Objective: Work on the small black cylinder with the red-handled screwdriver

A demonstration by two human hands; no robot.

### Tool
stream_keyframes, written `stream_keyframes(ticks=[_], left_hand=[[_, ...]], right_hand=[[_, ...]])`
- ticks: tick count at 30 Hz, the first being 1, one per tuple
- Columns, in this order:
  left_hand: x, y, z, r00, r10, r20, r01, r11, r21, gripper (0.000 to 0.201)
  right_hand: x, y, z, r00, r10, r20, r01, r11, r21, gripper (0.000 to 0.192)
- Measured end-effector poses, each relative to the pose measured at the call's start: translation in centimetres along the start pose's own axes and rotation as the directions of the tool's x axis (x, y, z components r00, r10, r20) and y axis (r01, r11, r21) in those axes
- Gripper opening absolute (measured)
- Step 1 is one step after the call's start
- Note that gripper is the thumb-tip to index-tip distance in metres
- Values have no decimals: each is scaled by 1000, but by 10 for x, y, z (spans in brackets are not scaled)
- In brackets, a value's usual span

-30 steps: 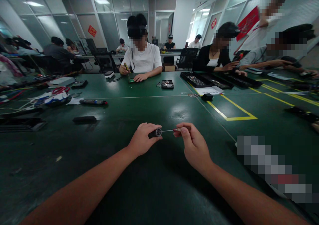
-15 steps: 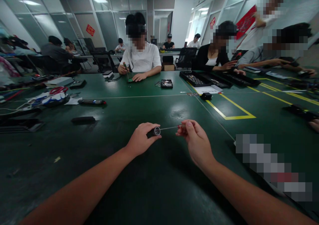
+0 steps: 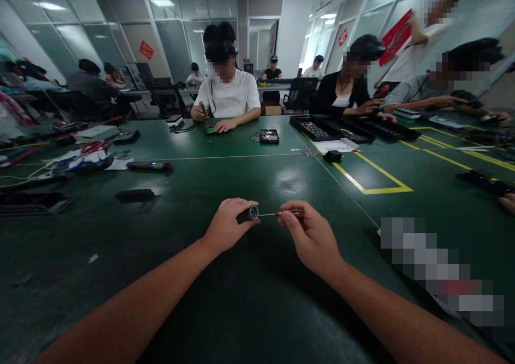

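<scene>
A short black cylinder with a silver-rimmed end is pinched between the thumb and fingers of my left hand. That end faces right and towards me. My right hand grips a screwdriver by its clear and red handle. Its thin metal shaft points left, with the tip at the rim of the cylinder. Whether the tip sits inside or only touches the rim I cannot tell. Both hands are just above the green table.
A black bar-shaped object and a dark pen-like tool lie to the left, near a heap of cables. Black trays and a small black block are ahead right. A co-worker sits opposite.
My right hand has turned and shifted slightly left, bringing the screwdriver handle closer to the cylinder. Less of the shaft shows between them. My left hand stays in place.
</scene>
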State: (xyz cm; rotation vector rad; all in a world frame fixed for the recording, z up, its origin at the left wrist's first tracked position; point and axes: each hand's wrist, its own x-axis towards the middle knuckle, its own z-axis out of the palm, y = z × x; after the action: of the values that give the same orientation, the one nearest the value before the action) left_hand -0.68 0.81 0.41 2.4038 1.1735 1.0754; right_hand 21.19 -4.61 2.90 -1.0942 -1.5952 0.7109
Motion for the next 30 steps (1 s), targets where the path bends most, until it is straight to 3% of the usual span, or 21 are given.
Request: stream_keyframes(ticks=[4, 12, 23, 30], left_hand=[[0, 0, 0, 1000, -1, -1, 1, 1000, -24, 39], [-1, 2, 0, 999, -7, 40, 10, 995, -98, 39], [0, -2, 1, 997, -66, 26, 67, 996, -63, 39], [0, -2, 1, 997, -70, 43, 72, 997, -36, 39]], right_hand=[[1, 1, -1, 998, -16, -59, 12, 997, -74, 15], [1, 3, 2, 1000, 13, -13, -13, 1000, -10, 16], [2, 1, -3, 984, -1, -177, 7, 999, 31, 14], [1, 1, -1, 995, -37, -98, 37, 999, -4, 14]])
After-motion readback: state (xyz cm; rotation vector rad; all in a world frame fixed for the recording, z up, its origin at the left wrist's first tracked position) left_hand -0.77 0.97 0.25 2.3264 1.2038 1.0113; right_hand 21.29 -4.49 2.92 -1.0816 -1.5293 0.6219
